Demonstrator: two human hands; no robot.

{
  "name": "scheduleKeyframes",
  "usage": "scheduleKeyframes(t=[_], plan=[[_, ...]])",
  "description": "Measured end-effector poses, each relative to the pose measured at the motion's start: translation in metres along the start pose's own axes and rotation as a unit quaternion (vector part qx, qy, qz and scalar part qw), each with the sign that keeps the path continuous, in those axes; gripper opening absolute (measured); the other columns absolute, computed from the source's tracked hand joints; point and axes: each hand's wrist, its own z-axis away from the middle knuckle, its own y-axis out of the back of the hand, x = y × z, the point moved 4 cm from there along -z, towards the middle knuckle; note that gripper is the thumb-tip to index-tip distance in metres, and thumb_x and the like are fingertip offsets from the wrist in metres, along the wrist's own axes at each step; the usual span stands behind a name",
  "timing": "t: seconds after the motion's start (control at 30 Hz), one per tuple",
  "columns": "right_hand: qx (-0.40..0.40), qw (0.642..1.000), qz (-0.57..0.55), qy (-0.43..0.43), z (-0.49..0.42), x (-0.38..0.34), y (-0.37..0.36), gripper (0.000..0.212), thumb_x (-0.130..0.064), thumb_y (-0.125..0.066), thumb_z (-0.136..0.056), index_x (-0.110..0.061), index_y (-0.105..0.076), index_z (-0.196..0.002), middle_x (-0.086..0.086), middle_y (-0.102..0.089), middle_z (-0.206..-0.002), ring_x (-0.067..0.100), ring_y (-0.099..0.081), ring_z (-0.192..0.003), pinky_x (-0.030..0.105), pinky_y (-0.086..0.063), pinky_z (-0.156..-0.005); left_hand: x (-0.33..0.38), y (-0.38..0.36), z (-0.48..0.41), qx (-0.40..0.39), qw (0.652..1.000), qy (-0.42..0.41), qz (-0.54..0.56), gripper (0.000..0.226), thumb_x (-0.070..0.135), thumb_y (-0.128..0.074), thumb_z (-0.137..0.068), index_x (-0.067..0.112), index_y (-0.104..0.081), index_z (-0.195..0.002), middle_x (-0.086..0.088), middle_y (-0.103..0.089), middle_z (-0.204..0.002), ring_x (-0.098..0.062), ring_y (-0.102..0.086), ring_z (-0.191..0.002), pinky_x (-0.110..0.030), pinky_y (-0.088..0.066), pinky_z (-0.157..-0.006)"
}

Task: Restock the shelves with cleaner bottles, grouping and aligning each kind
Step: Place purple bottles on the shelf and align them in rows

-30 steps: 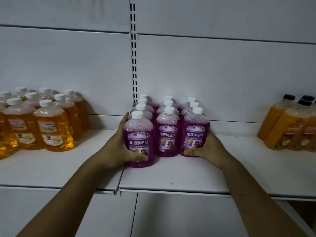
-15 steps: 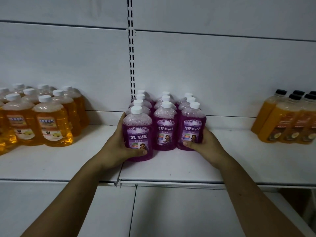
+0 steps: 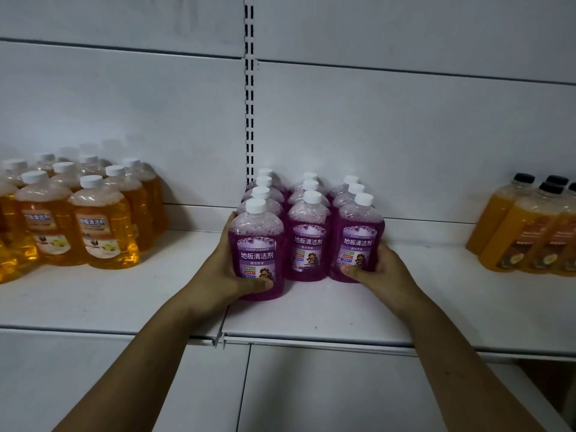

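Observation:
Several purple floor cleaner bottles with white caps stand in three rows on the white shelf (image 3: 311, 316), against the back wall. My left hand (image 3: 224, 275) wraps the front-left purple bottle (image 3: 257, 238), thumb across its lower front. This bottle stands slightly forward of its neighbours. My right hand (image 3: 378, 274) grips the front-right purple bottle (image 3: 358, 238) from the right, thumb on its label. The front-middle purple bottle (image 3: 307, 241) stands between them, untouched.
A group of several yellow cleaner bottles (image 3: 93, 222) with white caps stands on the shelf to the left. Orange bottles with black caps (image 3: 530, 235) stand at the far right. A slotted upright (image 3: 249, 104) runs up the back wall.
Both hands keep their hold on the front outer purple bottles. The grouped bottles look pushed a little back and closer together; the view has shifted slightly.

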Motion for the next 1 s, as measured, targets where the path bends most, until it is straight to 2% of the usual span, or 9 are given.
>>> scheduleKeyframes(t=[0.1, 0.17, 0.23, 0.3, 0.4, 0.5, 0.6, 0.8, 1.0], plan=[[-0.016, 0.999, -0.033, 0.013, -0.002, -0.009, 0.000, 0.078, -0.035, -0.096, -0.071, -0.026, -0.058, -0.138, -0.004, -0.075, -0.125, 0.017, -0.071, -0.116, 0.048, -0.054, -0.106, 0.008, 0.001, 0.001, -0.009, 0.998, 0.009, 0.055, 0.118, 0.009, -0.091, -0.076, 0.046, -0.019, -0.161, 0.009, -0.060, -0.147, -0.014, -0.065, -0.128, -0.037, -0.058, -0.100], [-0.001, 0.997, -0.078, 0.017, -0.007, -0.020, 0.002, 0.097, -0.058, -0.094, -0.061, -0.029, -0.053, -0.144, -0.005, -0.072, -0.131, 0.016, -0.070, -0.120, 0.042, -0.056, -0.102, 0.015, 0.011, -0.008, 0.036, 0.994, 0.030, 0.095, 0.111, 0.048, -0.087, -0.077, 0.047, -0.018, -0.163, 0.009, -0.050, -0.158, -0.007, -0.060, -0.133, -0.033, -0.053, -0.106], [0.021, 0.993, -0.116, 0.024, -0.016, -0.035, 0.004, 0.108, -0.073, -0.090, -0.055, -0.031, -0.051, -0.147, -0.007, -0.071, -0.133, 0.014, -0.070, -0.119, 0.035, -0.058, -0.095, 0.017, 0.026, -0.023, 0.081, 0.983, 0.061, 0.151, 0.125, 0.093, -0.071, -0.056, 0.050, -0.022, -0.162, 0.006, -0.038, -0.166, -0.015, -0.046, -0.147, -0.045, -0.036, -0.122], [0.031, 0.989, -0.141, 0.012, -0.027, -0.045, 0.004, 0.114, -0.080, -0.087, -0.051, -0.033, -0.049, -0.148, -0.006, -0.071, -0.133, 0.014, -0.071, -0.116, 0.033, -0.060, -0.091, 0.020, 0.033, -0.040, 0.091, 0.973, 0.083, 0.196, 0.126, 0.105, -0.056, -0.049, 0.052, -0.028, -0.160, 0.001, -0.031, -0.170, -0.023, -0.037, -0.153, -0.056, -0.024, -0.126], [0.035, 0.982, -0.185, -0.004, -0.035, -0.045, -0.001, 0.117, -0.069, -0.095, -0.049, -0.030, -0.050, -0.149, 0.001, -0.072, -0.133, 0.023, -0.073, -0.115, 0.042, -0.060, -0.090, 0.020, 0.021, -0.054, 0.072, 0.966, 0.091, 0.230, 0.098, 0.093, -0.040, -0.081, 0.040, -0.029, -0.163, -0.004, -0.040, -0.166, -0.026, -0.048, -0.145, -0.051, -0.036, -0.121], [0.044, 0.977, -0.209, 0.003, -0.032, -0.039, -0.005, 0.102, -0.044, -0.099, -0.058, -0.023, -0.054, -0.147, 0.007, -0.074, -0.127, 0.030, -0.074, -0.112, 0.040, -0.062, -0.082, 0.010, 0.007, -0.060, 0.049, 0.967, 0.070, 0.241, 0.076, 0.074, -0.032, -0.100, 0.025, -0.045, -0.156, -0.012, -0.058, -0.151, -0.036, -0.054, -0.140, -0.053, -0.041, -0.118], [0.044, 0.977, -0.208, 0.022, -0.032, -0.034, -0.005, 0.086, -0.024, -0.090, -0.065, -0.020, -0.057, -0.144, 0.007, -0.076, -0.122, 0.032, -0.074, -0.110, 0.041, -0.063, -0.081, 0.006, 0.006, -0.060, 0.055, 0.958, 0.079, 0.269, 0.072, 0.072, -0.035, -0.100, 0.025, -0.050, -0.153, -0.014, -0.060, -0.149, -0.038, -0.053, -0.141, -0.057, -0.037, -0.121], [0.047, 0.975, -0.215, 0.029, -0.034, -0.032, -0.008, 0.107, -0.044, -0.103, -0.050, -0.020, -0.057, -0.143, 0.007, -0.076, -0.123, 0.027, -0.075, -0.108, 0.039, -0.063, -0.081, 0.003, 0.005, -0.062, 0.073, 0.948, 0.085, 0.297, 0.072, 0.069, -0.033, -0.102, 0.023, -0.049, -0.154, -0.015, -0.056, -0.152, -0.040, -0.047, -0.145, -0.058, -0.033, -0.123], [0.049, 0.977, -0.204, 0.027, -0.036, -0.028, -0.007, 0.088, -0.028, -0.094, -0.064, -0.023, -0.057, -0.143, 0.005, -0.076, -0.123, 0.029, -0.074, -0.110, 0.039, -0.062, -0.081, 0.009, 0.004, -0.054, 0.056, 0.953, 0.080, 0.287, 0.073, 0.071, -0.034, -0.101, 0.023, -0.047, -0.155, -0.013, -0.057, -0.152, -0.038, -0.050, -0.144, -0.056, -0.035, -0.122]])
